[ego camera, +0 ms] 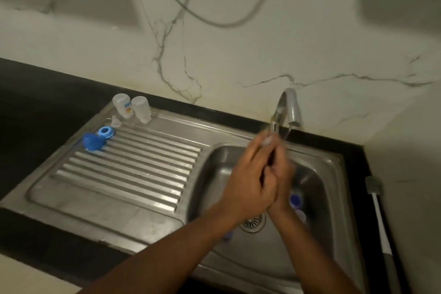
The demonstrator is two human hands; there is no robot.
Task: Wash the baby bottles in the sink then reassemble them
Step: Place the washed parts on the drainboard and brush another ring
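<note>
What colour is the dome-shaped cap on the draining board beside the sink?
The cap is blue, as the head view shows.

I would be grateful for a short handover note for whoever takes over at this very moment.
Hands: left hand and right hand are pressed together over the sink below the tap. A small clear piece seems to sit at the fingertips, but it is blurred.
Drainboard: upturned bottles, clear nipple, blue ring, blue cap.
In the sink: blue part, pale part.
Brush lies on the counter to the right.
Done: bottles set to drain.
Left: wash the sink parts and reassemble.
</note>
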